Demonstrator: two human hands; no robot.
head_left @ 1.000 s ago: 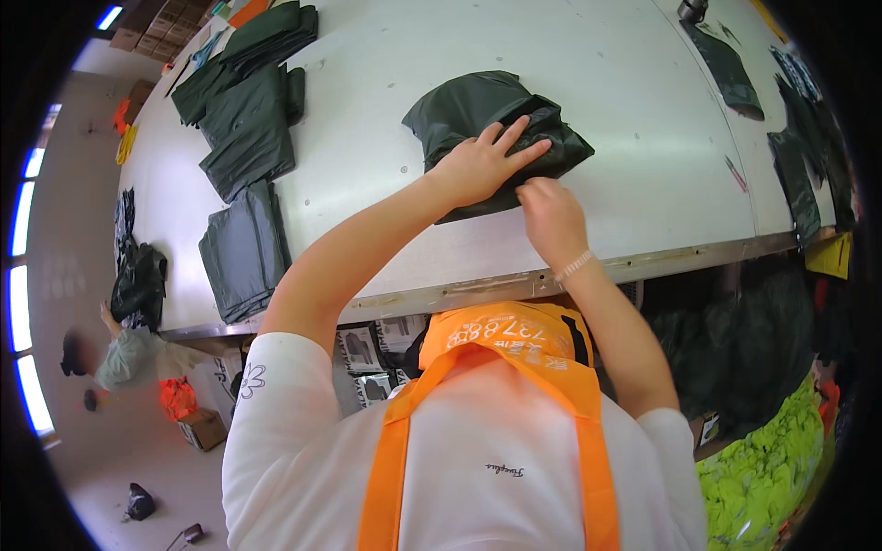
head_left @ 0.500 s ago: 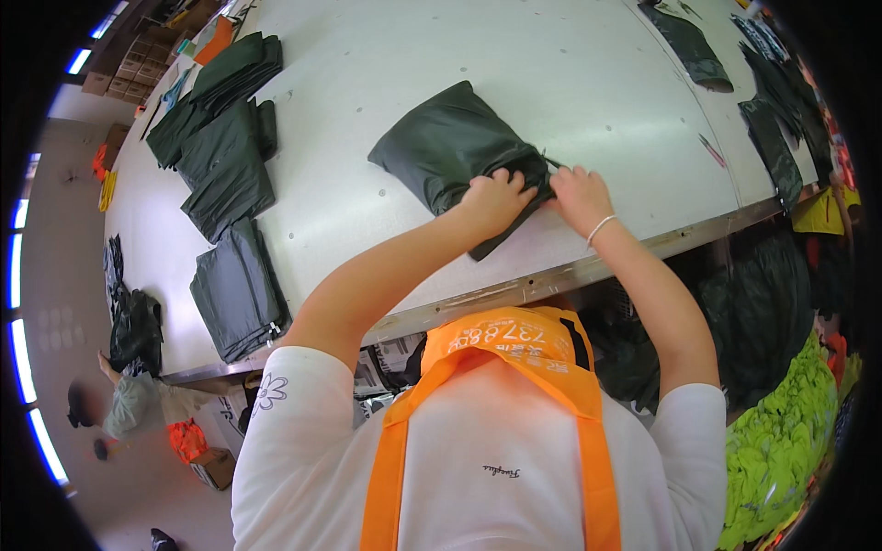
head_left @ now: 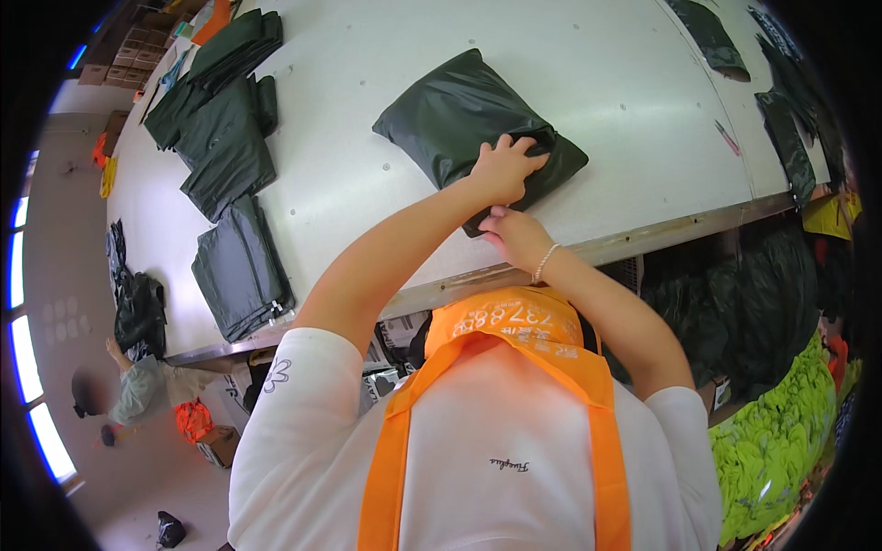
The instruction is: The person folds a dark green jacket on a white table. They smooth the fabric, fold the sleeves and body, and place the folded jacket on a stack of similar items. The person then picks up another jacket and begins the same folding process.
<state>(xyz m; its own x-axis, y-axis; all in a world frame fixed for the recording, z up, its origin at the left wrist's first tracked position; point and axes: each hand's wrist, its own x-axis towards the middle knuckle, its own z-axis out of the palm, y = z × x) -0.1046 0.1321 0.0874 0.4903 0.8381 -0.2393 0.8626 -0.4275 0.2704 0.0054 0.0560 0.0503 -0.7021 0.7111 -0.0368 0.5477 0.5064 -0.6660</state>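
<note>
A plump, dark green packet of folded, shiny fabric (head_left: 459, 115) lies at an angle on the white table in front of me. My left hand (head_left: 508, 170) rests on its near right part, fingers spread and pressing the fabric. Just below it, my right hand (head_left: 516, 235) is at the packet's near corner, close to the table edge. Its thumb and fingers are closed on the fabric there, partly hidden by the hand itself. A loose flap (head_left: 562, 167) of the packet sticks out to the right of my left hand.
Several folded dark green garments (head_left: 225, 147) lie in a row on the left. Small red-handled snips (head_left: 727, 138) and dark fabric pieces (head_left: 781, 138) are on the right. Dark cloth (head_left: 735, 303) hangs below the table edge (head_left: 661, 241), above a bright yellow-green pile (head_left: 776, 441). Another person (head_left: 138, 395) is at far left.
My right hand has moved from the packet's right corner down and left to its near corner. The right flap now lies spread out. My left hand stays on the packet, fingers more spread.
</note>
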